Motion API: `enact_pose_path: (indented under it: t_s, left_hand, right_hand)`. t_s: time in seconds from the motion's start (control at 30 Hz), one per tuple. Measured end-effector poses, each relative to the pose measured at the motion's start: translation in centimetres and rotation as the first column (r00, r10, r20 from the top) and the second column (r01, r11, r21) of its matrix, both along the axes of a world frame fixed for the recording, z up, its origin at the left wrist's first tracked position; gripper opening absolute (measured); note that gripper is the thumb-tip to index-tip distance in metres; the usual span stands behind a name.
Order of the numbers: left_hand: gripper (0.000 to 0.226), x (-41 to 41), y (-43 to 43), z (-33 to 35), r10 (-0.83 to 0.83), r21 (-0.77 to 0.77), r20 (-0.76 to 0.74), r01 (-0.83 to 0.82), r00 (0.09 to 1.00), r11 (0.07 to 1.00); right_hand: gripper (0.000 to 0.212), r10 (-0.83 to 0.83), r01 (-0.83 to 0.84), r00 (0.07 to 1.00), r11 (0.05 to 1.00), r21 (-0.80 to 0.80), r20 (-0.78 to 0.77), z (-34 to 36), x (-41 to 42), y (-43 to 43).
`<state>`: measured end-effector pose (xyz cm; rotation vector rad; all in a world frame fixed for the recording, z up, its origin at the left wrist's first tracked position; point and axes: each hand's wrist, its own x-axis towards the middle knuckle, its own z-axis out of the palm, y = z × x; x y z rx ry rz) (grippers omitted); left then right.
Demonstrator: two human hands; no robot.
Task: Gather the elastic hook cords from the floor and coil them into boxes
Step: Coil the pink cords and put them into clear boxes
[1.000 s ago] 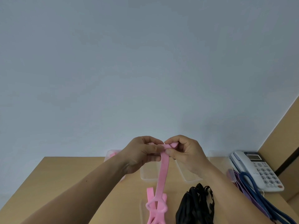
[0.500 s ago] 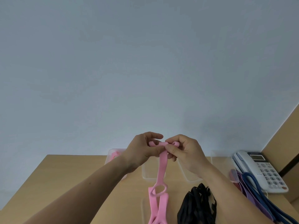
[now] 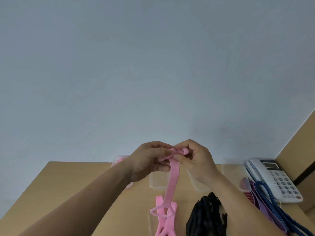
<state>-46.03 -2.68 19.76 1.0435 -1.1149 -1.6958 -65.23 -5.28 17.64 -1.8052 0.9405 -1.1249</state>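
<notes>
A flat pink elastic cord [image 3: 172, 178] hangs from both hands above the wooden table. My left hand [image 3: 150, 160] pinches its upper end, and my right hand [image 3: 196, 159] pinches a small rolled turn of it beside the left fingers. The cord's lower loops lie near the table's front edge. A bundle of black cords [image 3: 207, 215] lies to the right of them. Blue cords [image 3: 271, 200] and purple cords [image 3: 255, 198] run along the right side. Clear plastic boxes [image 3: 157, 182] stand behind the hands, one at the left holding something pink [image 3: 119, 160].
A white desk telephone [image 3: 276, 178] sits at the table's right rear, against a brown partition [image 3: 300, 147]. A plain grey wall fills the upper view. Bare wooden table [image 3: 71, 183] shows at the left.
The two hands have kept working the pink cord's top end, with a small rolled turn now showing at my right fingers. The hanging loop has dropped back lower than half a second ago.
</notes>
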Motion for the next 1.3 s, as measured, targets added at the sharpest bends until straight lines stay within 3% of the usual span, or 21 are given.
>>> enact_pose_path:
  t_s: [0.23, 0.53, 0.73, 0.8, 0.87, 0.93, 1.03, 1.17, 1.3]
  left_hand:
    - [0.018, -0.5, -0.2, -0.6, 0.093, 0.009, -0.058, -0.092, 0.994, 0.996]
    - [0.02, -0.8, 0.0, -0.8, 0.07, -0.116, 0.05, -0.064, 0.996, 0.991]
    - [0.02, -1.0, -0.1, -0.9, 0.128, -0.243, 0.129, -0.094, 0.983, 0.966]
    - [0.035, -1.1, -0.1, -1.1, 0.171, -0.24, 0.173, -0.127, 0.97, 0.962]
    - [0.047, -1.0, -0.1, -1.3, 0.187, -0.206, 0.198, -0.145, 0.962, 0.968]
    - [0.039, -1.1, 0.0, -1.3, 0.154, -0.169, 0.213, -0.119, 0.965, 0.978]
    - [0.03, -1.0, 0.1, -1.1, 0.108, -0.144, 0.248, -0.073, 0.963, 0.987]
    - [0.036, -0.8, 0.2, -0.7, 0.052, -0.097, 0.227, -0.03, 0.973, 0.995]
    - [0.041, -0.8, 0.2, -0.5, 0.006, -0.054, 0.152, 0.003, 0.988, 0.999]
  right_hand:
    - [0.023, 0.037, -0.041, 0.998, 0.997, 0.067, 0.053, 0.3, 0.1, 0.2]
    - [0.015, 0.055, -0.077, 0.991, 0.98, 0.185, 0.121, -0.2, -0.5, 0.0]
    - [0.03, 0.045, -0.075, 0.993, 0.949, 0.305, 0.106, -0.3, -0.5, 0.1]
    - [0.033, 0.035, -0.064, 0.994, 0.956, 0.288, 0.106, -0.3, -0.6, 0.1]
    - [0.024, 0.019, -0.046, 0.994, 0.966, 0.255, 0.107, -0.3, -0.7, 0.1]
    - [0.011, 0.015, -0.042, 0.993, 0.971, 0.234, 0.115, -0.4, -0.9, 0.0]
    - [0.009, 0.012, -0.037, 0.993, 0.976, 0.216, 0.117, -0.4, -1.0, 0.1]
    - [0.005, 0.021, -0.042, 0.994, 0.98, 0.195, 0.109, -0.6, -0.9, 0.1]
    - [0.016, 0.011, -0.025, 0.995, 0.99, 0.139, 0.101, -0.8, -0.8, 0.2]
